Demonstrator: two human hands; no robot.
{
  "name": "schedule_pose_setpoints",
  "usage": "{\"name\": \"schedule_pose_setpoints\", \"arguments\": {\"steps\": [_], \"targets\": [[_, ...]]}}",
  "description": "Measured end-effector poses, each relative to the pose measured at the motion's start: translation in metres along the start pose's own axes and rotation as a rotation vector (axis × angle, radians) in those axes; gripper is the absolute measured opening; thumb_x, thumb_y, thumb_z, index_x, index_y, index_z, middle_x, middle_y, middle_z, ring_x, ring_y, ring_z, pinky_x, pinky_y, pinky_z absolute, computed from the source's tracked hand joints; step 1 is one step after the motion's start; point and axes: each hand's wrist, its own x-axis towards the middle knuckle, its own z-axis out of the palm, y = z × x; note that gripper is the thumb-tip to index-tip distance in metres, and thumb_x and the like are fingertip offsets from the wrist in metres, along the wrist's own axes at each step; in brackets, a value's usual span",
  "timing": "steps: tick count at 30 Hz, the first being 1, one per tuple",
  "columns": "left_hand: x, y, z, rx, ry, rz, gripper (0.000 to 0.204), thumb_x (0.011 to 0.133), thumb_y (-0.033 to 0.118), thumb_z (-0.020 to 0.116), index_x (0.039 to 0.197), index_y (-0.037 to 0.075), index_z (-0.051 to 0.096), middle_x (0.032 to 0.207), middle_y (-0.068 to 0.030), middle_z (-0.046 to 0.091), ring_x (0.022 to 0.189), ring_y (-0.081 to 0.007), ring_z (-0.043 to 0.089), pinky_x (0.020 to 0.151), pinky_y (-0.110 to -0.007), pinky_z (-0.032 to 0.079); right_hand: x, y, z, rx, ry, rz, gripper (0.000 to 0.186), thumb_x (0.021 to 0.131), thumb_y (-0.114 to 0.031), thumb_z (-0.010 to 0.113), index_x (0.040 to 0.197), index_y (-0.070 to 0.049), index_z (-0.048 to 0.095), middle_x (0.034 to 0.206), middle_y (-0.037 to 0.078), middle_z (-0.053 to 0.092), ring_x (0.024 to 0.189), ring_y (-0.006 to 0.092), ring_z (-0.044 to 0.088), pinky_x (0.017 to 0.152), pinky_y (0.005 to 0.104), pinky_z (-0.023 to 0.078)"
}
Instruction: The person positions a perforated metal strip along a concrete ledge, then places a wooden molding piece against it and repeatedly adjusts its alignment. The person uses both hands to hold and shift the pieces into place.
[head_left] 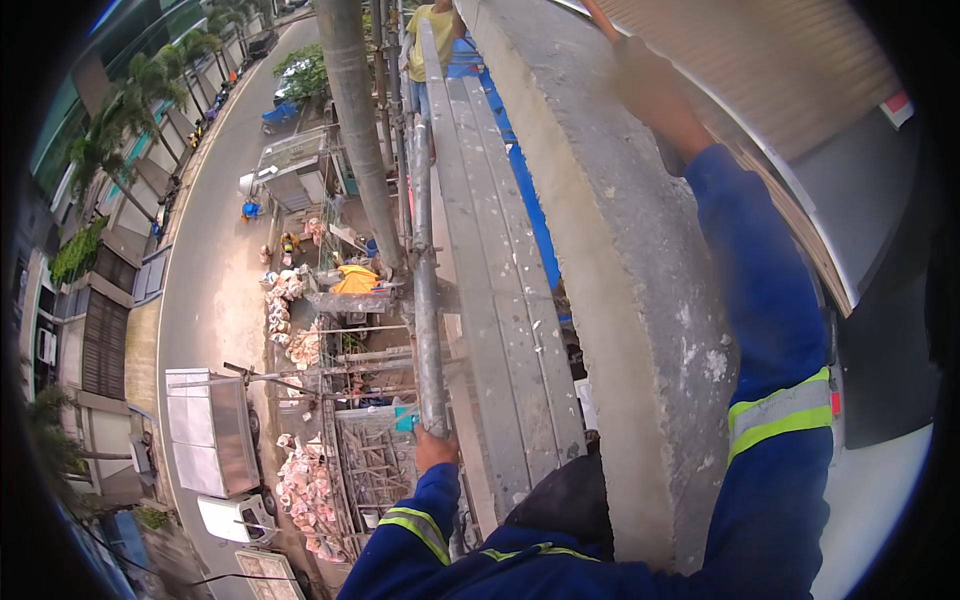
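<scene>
My left hand (437, 450) is closed around a grey metal scaffold pipe (423, 300), which runs upward along the outer side of the walkway. Far out to the right, over a thick concrete ledge (625, 270), my right hand (652, 92) is smeared by motion. A thin orange-brown handle (600, 18) sticks out of its far side, so the hand is closed on it. The handle's other end lies beyond the picture's edge, so I cannot tell the tool's kind. Both my sleeves are blue with reflective bands.
Scaffold planks (500, 290) spotted with white run between pipe and ledge. A person in a yellow shirt (437, 40) stands at their far end. Right of the ledge lies a corrugated roof (780, 60). Far below are a street (215, 220), a box truck (212, 432) and pinkish sacks (310, 495).
</scene>
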Motion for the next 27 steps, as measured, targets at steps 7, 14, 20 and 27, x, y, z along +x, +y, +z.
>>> {"name": "schedule_pose_setpoints", "arguments": {"steps": [7,14,20,27], "targets": [[-0.004,-0.001,-0.001,-0.007,0.008,-0.003,0.063,0.076,0.032,0.077,0.126,0.005,0.050,0.097,-0.0271,0.071,0.090,-0.0455,0.070,0.082,-0.053,0.055,-0.003,-0.038,-0.037,0.087,-0.339,0.279,0.025,0.082,-0.003,0.057,0.102,0.010,0.063,0.076,0.022,0.068,0.063,0.0317,0.070,0.057,0.0419,0.055],[-0.002,0.000,0.001,0.020,0.003,-0.011,0.063,0.076,0.033,0.077,0.125,0.004,0.050,0.096,-0.0270,0.071,0.089,-0.0458,0.070,0.081,-0.053,0.055,-0.018,-0.028,-0.005,-0.054,-0.034,0.010,0.019,0.084,-0.004,0.055,0.097,0.008,0.062,0.084,0.026,0.069,0.075,0.0354,0.072,0.066,0.0436,0.057],[-0.002,-0.003,0.004,0.019,0.028,0.031,0.063,0.077,0.033,0.077,0.126,0.005,0.050,0.095,-0.0270,0.071,0.090,-0.0461,0.069,0.080,-0.054,0.055,0.003,-0.026,-0.027,0.148,-0.220,0.232,0.018,0.082,-0.004,0.055,0.093,0.009,0.061,0.069,0.021,0.064,0.054,0.0297,0.066,0.045,0.0403,0.051],[-0.004,0.000,0.001,-0.007,0.014,0.008,0.062,0.077,0.033,0.076,0.125,0.005,0.050,0.095,-0.0280,0.071,0.090,-0.0461,0.069,0.080,-0.054,0.054,-0.012,-0.024,-0.003,0.031,-0.126,-0.001,0.025,0.082,-0.005,0.057,0.102,0.009,0.062,0.074,0.021,0.066,0.058,0.0286,0.068,0.050,0.0414,0.054]]}}
